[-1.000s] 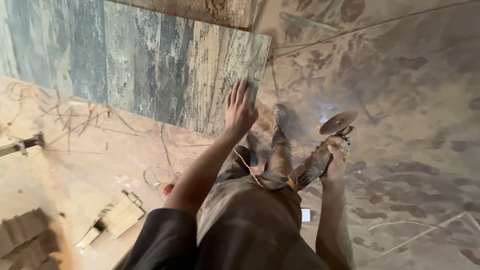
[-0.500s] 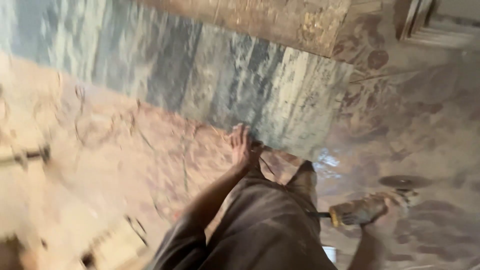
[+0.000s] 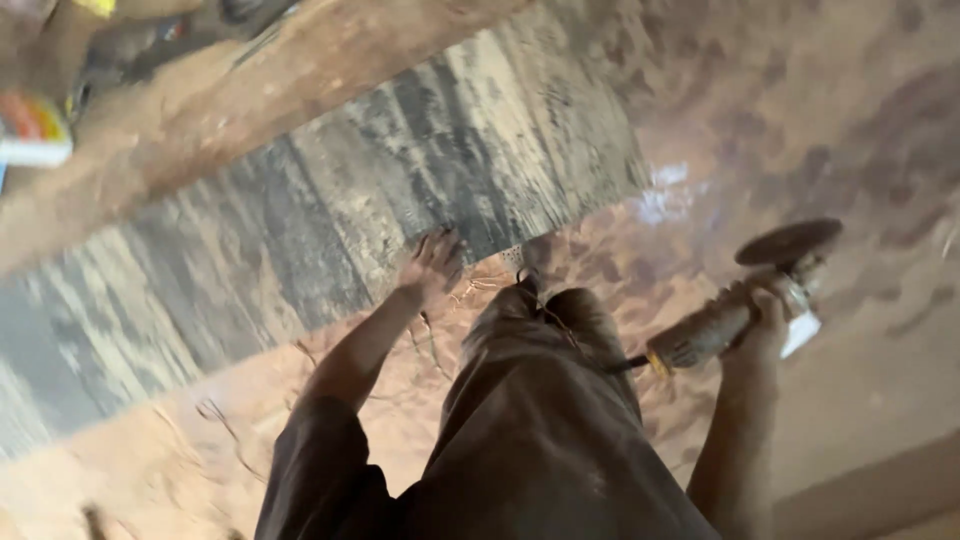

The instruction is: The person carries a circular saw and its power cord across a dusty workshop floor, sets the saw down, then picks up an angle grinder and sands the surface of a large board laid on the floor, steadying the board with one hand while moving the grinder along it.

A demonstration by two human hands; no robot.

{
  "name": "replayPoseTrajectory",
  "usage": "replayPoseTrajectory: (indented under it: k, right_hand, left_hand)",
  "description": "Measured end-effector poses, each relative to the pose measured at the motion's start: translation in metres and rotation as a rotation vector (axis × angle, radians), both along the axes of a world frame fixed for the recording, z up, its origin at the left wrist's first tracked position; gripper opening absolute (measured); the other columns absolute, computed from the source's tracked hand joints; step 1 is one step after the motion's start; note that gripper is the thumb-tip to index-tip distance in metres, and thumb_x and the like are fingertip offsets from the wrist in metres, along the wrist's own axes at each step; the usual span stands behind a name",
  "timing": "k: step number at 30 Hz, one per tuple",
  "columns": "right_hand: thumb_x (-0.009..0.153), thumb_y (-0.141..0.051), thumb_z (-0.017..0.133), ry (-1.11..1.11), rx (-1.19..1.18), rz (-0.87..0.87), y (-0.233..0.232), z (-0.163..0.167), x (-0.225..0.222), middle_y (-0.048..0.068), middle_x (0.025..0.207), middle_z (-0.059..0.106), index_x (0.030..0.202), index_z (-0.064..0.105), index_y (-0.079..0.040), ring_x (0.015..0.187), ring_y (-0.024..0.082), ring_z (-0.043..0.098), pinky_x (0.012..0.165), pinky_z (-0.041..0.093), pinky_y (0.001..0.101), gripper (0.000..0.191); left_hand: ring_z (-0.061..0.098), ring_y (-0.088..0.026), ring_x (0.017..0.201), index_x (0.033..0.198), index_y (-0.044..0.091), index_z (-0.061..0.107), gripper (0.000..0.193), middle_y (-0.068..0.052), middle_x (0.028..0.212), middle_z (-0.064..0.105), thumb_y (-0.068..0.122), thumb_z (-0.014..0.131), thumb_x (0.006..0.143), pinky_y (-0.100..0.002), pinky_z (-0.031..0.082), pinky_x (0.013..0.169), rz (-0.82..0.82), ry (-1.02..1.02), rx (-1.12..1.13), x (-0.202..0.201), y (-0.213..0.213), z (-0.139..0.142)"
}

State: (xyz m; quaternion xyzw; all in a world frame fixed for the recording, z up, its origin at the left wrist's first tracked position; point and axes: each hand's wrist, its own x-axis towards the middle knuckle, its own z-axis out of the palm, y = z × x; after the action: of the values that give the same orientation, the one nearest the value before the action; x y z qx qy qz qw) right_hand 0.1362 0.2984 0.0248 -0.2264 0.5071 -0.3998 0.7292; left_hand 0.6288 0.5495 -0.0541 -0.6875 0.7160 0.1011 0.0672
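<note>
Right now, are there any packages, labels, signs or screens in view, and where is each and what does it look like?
Package or box: top left edge, above the stone slab; blurred, red-orange and white, roughly rectangular.
Yellow piece: top left corner, cut off; kind unclear.
No signs or screens visible.

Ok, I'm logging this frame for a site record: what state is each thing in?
Left hand: open, fingers on the slab's edge.
Right hand: closed around the angle grinder.
Angle grinder: held up off the floor, disc on top; spinning or not, unclear.
Grey streaked slab: lying flat, dusty.
Floor: dust-covered.
</note>
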Motion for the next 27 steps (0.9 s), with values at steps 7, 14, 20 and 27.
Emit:
replayPoseTrajectory:
  k: [7, 14, 20, 27]
  right_hand:
    - [0.09, -0.007, 0.059, -0.083, -0.084, -0.143, 0.085, 0.012, 0.081, 0.009, 0.096, 0.059, 0.111, 0.06, -0.004, 0.081, 0.024, 0.061, 0.073, 0.058, 0.0392, 0.021]
    - [0.082, -0.004, 0.068, -0.062, 0.078, -0.302, 0.147, -0.053, 0.191, 0.009, 0.093, 0.067, 0.114, 0.064, -0.003, 0.079, 0.022, 0.067, 0.07, 0.058, 0.0346, 0.032]
    - [0.081, -0.006, 0.071, -0.037, 0.075, -0.361, 0.124, -0.071, 0.234, 0.007, 0.091, 0.066, 0.113, 0.063, -0.004, 0.077, 0.02, 0.067, 0.067, 0.058, 0.0344, 0.034]
    - [0.087, -0.004, 0.072, 0.0, -0.254, -0.327, 0.071, -0.077, 0.238, 0.01, 0.095, 0.065, 0.11, 0.063, 0.0, 0.079, 0.022, 0.066, 0.072, 0.058, 0.0355, 0.025]
  left_hand:
    - [0.028, -0.045, 0.148, 0.148, 0.015, 0.053, 0.066, -0.018, 0.164, 0.032, 0.047, 0.067, 0.092, -0.068, 0.023, 0.118, 0.167, 0.31, -0.087, 0.033, -0.088, 0.008]
    - [0.034, -0.04, 0.151, 0.148, 0.019, 0.06, 0.057, -0.014, 0.163, 0.041, 0.038, 0.067, 0.096, -0.06, 0.025, 0.124, 0.137, 0.215, -0.302, 0.043, -0.108, -0.011]
    - [0.037, -0.04, 0.15, 0.146, 0.019, 0.062, 0.053, -0.015, 0.162, 0.043, 0.038, 0.065, 0.096, -0.059, 0.025, 0.123, 0.164, 0.207, -0.276, 0.042, -0.109, -0.023]
    - [0.036, -0.038, 0.152, 0.145, 0.018, 0.063, 0.048, -0.015, 0.162, 0.043, 0.041, 0.057, 0.103, -0.058, 0.024, 0.124, 0.141, 0.205, -0.293, 0.044, -0.108, -0.026]
